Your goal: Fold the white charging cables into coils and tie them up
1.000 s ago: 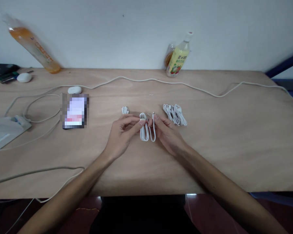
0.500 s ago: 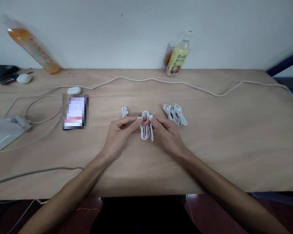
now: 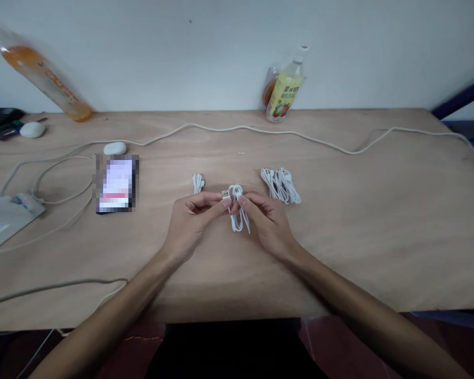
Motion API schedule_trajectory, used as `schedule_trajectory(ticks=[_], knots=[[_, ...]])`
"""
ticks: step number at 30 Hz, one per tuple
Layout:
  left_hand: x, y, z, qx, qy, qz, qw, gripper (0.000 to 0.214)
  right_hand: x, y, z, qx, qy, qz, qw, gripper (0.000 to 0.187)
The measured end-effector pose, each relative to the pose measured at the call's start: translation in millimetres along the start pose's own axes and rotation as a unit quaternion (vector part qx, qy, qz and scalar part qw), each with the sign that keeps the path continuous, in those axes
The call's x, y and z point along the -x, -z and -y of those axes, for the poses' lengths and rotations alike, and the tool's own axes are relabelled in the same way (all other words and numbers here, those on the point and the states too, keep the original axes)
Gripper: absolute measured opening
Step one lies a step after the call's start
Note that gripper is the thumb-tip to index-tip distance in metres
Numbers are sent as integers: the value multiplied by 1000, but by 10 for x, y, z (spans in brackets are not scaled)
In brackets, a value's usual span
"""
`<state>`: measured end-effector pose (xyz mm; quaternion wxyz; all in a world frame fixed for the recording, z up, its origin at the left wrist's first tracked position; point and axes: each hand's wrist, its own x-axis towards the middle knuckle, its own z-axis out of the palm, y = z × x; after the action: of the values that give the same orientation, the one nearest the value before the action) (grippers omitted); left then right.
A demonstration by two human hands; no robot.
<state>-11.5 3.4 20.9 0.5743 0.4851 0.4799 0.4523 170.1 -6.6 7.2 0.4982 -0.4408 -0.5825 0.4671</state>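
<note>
Between my two hands a coiled white USB cable (image 3: 237,222) is held above the table, its loops hanging down. My left hand (image 3: 195,218) is closed, pinching a USB plug of the cable between thumb and forefinger, the metal end facing up. My right hand (image 3: 268,221) is closed as well, its thumb and fingers gripping the cable's coil and its other connector close beside the first. Behind my left hand lies a small white cable bundle (image 3: 198,182), partly hidden by the fingers. Bundled white cables (image 3: 280,185) lie just beyond my right hand.
A phone (image 3: 116,184) with a blurred screen and a white case (image 3: 115,148) lie to the left. A long white cord (image 3: 300,136) crosses the table (image 3: 379,226). An orange drink bottle (image 3: 43,84) and a yellow drink bottle (image 3: 286,89) stand by the wall.
My right hand has turned its connector and moved it slightly left, closer to the left plug. The hanging loops have shifted a little. The whole view has moved slightly.
</note>
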Motion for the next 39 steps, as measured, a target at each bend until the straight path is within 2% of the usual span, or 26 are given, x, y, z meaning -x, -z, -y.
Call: schedule_trajectory(ticks=[13, 20, 30, 39], knots=[[2, 5, -13, 3, 8, -2, 1000, 16, 36, -25, -21, 9, 13, -1, 1000, 43], [-2, -5, 10, 11, 30, 15, 999, 21, 66, -48, -34, 37, 34, -5, 999, 42], [7, -15, -67, 23, 29, 57, 998, 20, 77, -37, -80, 67, 61, 3, 996, 42], [-6, -34, -69, 20, 34, 48, 998, 22, 74, -49, -75, 65, 80, -2, 995, 40]])
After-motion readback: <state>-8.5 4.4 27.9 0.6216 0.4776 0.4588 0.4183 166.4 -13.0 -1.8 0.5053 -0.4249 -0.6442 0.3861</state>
